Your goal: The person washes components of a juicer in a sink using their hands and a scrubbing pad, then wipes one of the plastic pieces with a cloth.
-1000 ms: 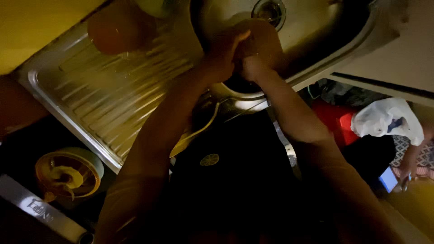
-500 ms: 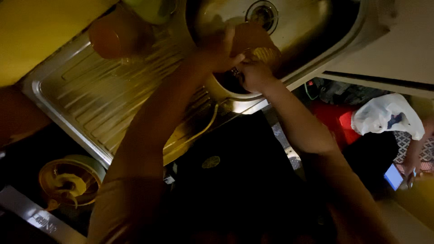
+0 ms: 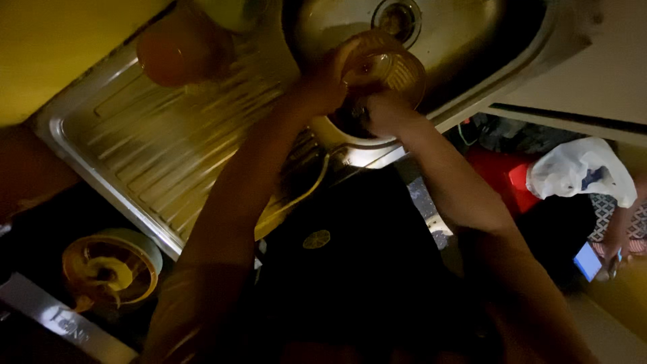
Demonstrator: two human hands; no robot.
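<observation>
Shifted slightly since half a second ago, both hands and glass bowl (image 3: 385,67) now nearer the drain (image 3: 396,16). Left hand (image 3: 327,84) gripping the bowl's rim over the sink (image 3: 472,47), steadying it. Right hand (image 3: 385,111) clenched beneath, seemingly scrubbing. Beyond left hand, an orange cup (image 3: 176,50) on the draining board (image 3: 155,148).
</observation>
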